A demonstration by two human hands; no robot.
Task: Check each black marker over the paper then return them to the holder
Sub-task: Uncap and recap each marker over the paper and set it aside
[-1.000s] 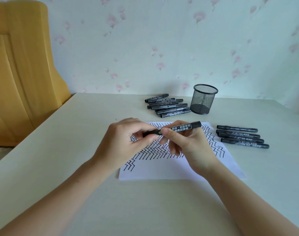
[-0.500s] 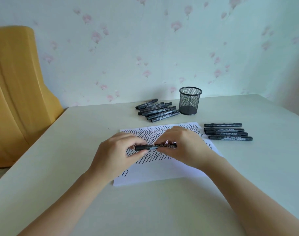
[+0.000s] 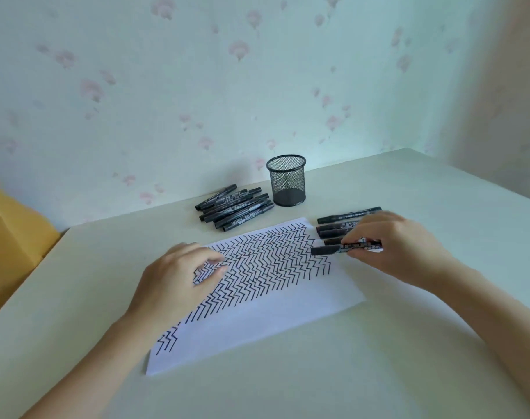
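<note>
A white paper (image 3: pixel 276 300) covered in black zigzag lines lies slantwise at the frame's centre. A capped black marker (image 3: pixel 342 248) is held level over its upper right corner. Three more markers (image 3: pixel 333 228) lie just behind it. A heap of markers (image 3: pixel 235 207) rests upper centre, beside an upright black mesh holder (image 3: pixel 286 180).

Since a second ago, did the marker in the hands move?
Yes. The held marker went right, from over the paper's middle to the row of markers beside it.

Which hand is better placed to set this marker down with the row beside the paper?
Right. The right hand already holds the marker beside the row; the left hand rests empty on the paper.
</note>
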